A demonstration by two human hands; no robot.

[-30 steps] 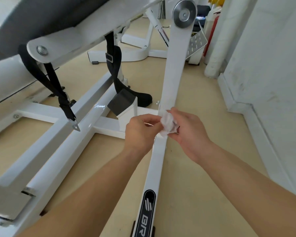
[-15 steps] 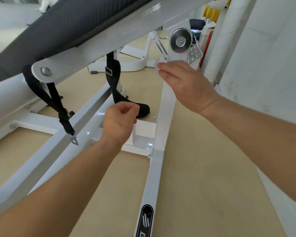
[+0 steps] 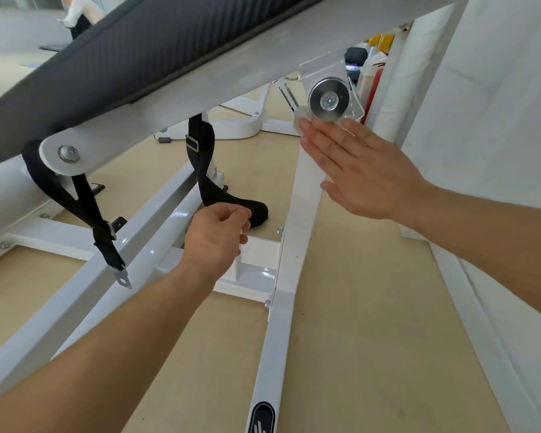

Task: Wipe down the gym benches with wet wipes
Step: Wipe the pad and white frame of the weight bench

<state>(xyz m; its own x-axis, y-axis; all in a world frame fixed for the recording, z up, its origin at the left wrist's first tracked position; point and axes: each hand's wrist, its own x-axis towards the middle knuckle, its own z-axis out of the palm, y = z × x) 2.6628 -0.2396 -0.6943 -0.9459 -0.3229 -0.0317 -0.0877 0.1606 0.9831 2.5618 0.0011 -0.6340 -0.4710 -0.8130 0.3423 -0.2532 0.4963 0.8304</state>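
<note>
Beige floor (image 3: 372, 323), white bench frame (image 3: 275, 339) standing on it, black strap (image 3: 253, 209) end resting there

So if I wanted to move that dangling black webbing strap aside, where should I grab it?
Probably pinch the black webbing strap just above its flat metal end tab, coming from the front: that end hangs free in front of the white frame rail, its flat face toward the camera.

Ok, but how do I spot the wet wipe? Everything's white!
Find the slanted grey bench pad, then look right along it to the shiny round disc on the white post. Just below-left of that disc, the right hand presses the wipe with flat fingers. The wipe is crumpled and soft-edged, unlike the smooth painted metal.
</note>
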